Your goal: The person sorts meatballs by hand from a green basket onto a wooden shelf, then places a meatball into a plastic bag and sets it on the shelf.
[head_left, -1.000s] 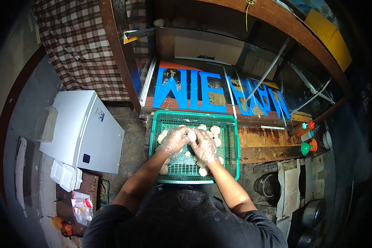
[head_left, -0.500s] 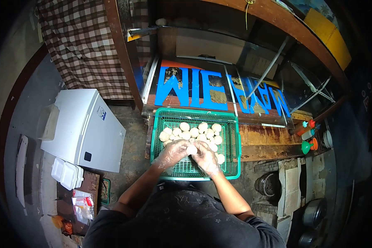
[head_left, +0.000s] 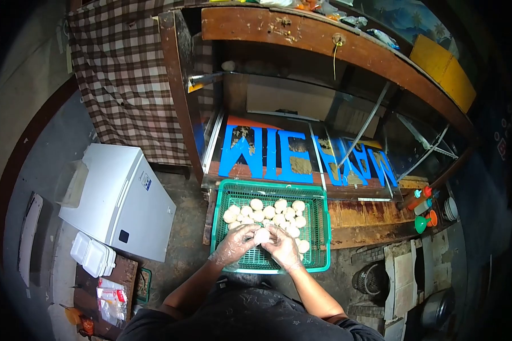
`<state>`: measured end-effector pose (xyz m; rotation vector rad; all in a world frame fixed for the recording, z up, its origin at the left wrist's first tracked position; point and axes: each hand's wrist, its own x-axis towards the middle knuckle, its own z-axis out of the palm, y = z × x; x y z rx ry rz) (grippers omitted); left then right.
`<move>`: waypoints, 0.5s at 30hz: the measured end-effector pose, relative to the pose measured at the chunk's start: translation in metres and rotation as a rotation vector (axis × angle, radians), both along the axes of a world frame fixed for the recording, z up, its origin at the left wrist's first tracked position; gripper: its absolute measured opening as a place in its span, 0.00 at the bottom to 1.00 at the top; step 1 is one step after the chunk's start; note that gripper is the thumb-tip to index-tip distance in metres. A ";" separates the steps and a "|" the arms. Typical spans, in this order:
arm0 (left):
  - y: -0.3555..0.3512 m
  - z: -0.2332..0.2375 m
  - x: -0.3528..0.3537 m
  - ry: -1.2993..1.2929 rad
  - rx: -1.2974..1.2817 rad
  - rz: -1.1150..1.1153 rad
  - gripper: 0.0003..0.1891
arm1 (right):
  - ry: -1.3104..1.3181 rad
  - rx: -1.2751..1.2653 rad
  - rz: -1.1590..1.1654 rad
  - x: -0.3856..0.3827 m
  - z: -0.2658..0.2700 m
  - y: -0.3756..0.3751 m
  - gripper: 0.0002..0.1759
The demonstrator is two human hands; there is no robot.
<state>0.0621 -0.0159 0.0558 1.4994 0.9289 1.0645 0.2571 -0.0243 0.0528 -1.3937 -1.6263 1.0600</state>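
Observation:
Between my two gloved hands is a pale, round dough ball (head_left: 261,236), gripped by the fingertips from both sides. My left hand (head_left: 236,243) closes on it from the left, and my right hand (head_left: 282,246) from the right. Both wear thin clear plastic gloves. Beneath them stands a green plastic basket (head_left: 215,227) with slotted walls. Several similar pale balls (head_left: 269,212) lie clustered in its far half, and one ball (head_left: 303,246) sits to the right of my right hand. My hands hide part of the basket floor.
A wooden bench (head_left: 370,221) and a glass case with blue lettering (head_left: 293,156) stand beyond the basket. On the left are a white freezer (head_left: 136,199) and foam boxes (head_left: 92,254). Sauce bottles (head_left: 420,199) stand at the right; a dark woven basket (head_left: 371,279) sits lower right.
My view has tilted up, so the basket and hands appear lower. The held ball shows more fully between my fingertips. Both hands keep their grip.

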 end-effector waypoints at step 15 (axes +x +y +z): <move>0.025 0.036 -0.004 -0.080 0.050 0.080 0.23 | -0.021 0.369 -0.053 -0.014 0.063 0.015 0.29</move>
